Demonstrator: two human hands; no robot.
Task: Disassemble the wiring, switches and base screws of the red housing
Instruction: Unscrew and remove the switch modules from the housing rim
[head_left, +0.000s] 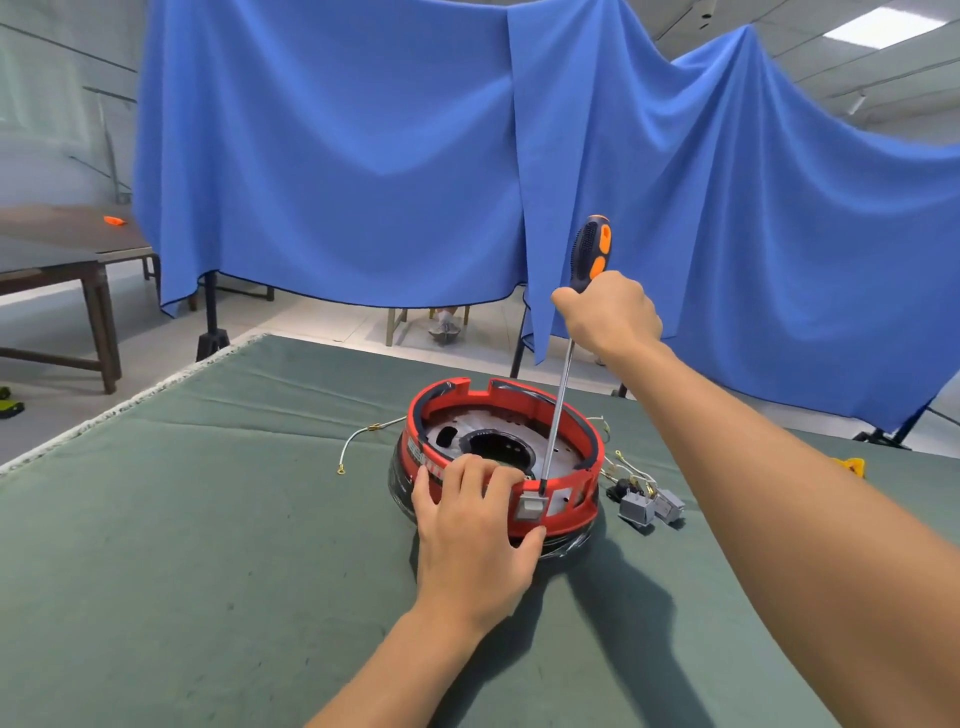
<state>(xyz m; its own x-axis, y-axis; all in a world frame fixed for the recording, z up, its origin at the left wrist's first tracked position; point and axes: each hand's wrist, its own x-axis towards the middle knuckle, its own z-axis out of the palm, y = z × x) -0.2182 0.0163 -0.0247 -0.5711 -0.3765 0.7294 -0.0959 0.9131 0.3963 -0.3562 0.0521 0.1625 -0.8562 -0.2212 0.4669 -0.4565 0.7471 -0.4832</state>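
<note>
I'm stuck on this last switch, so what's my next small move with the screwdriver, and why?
Probably lever the screwdriver tip gently to push the grey switch outward. The tip sits just behind that switch, still in the wall of the red housing, the left hand braces the rim, and two removed switches already lie on the green mat.

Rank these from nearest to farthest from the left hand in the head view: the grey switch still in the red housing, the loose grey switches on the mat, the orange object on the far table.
1. Grey switch in the housing wall, beside the left hand.
2. Loose grey switches, on the mat right of the housing.
3. Orange object, far left on the background table.
</note>
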